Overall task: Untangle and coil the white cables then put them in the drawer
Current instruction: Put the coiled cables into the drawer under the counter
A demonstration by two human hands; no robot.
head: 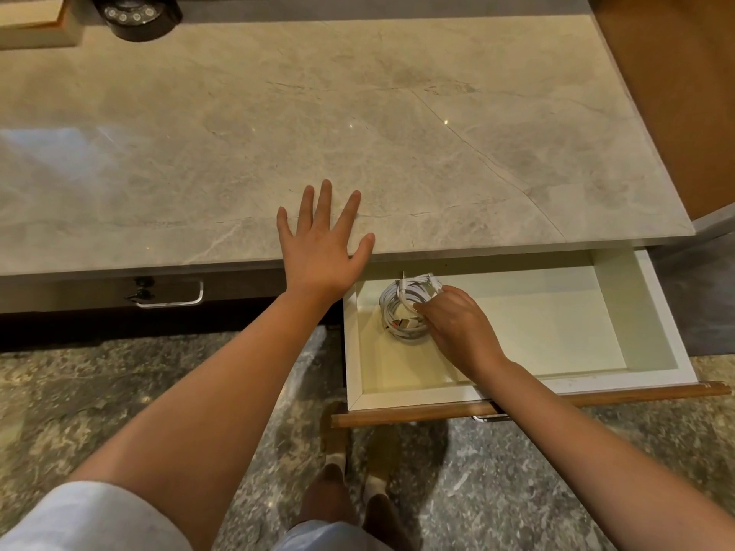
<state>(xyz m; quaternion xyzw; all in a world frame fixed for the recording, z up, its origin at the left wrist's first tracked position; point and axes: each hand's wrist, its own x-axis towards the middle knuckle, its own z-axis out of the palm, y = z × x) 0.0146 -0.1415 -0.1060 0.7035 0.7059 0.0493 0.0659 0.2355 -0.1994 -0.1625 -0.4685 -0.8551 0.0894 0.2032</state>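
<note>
The white cables [401,306] lie wound into a coil at the back left of the open drawer [652,312], which has a cream inside and a wooden front. My right hand [457,324] reaches down into the drawer and holds the coil at its right side, with fingers curled over the strands. My left hand [324,248] rests flat on the front edge of the marble countertop [397,133], fingers spread and straight, just left of the drawer.
A shut drawer with a metal handle [171,298] and a key sits to the left. A black round appliance [137,13] stands at the counter's back left. A wooden panel [676,93] borders the counter on the right. My feet stand below the drawer front.
</note>
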